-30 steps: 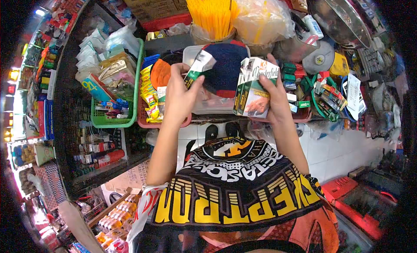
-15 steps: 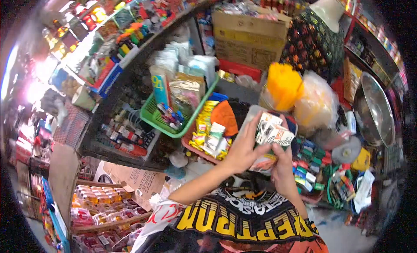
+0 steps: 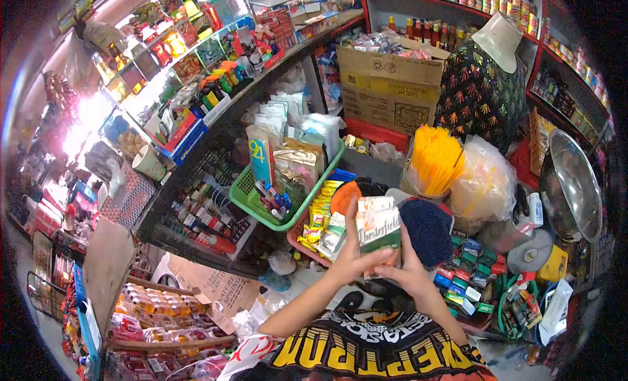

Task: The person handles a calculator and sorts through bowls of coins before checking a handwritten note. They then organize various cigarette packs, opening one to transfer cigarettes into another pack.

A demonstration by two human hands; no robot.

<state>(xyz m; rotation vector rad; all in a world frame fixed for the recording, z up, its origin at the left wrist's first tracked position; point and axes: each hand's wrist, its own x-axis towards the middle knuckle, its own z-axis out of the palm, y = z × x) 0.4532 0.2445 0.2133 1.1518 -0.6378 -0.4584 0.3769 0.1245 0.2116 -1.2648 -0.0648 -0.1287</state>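
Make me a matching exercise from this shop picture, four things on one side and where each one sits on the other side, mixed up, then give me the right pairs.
Things:
1. white and green cigarette carton
2. bundle of yellow plastic straws
3. green plastic mesh basket
4. brown cardboard box

Places:
A. at the back, beside a patterned dark shirt
B. held between the left hand and the right hand
C. left of the hands, filled with packets
D. upright behind a dark blue knitted cap

Pairs: 1-B, 2-D, 3-C, 4-A
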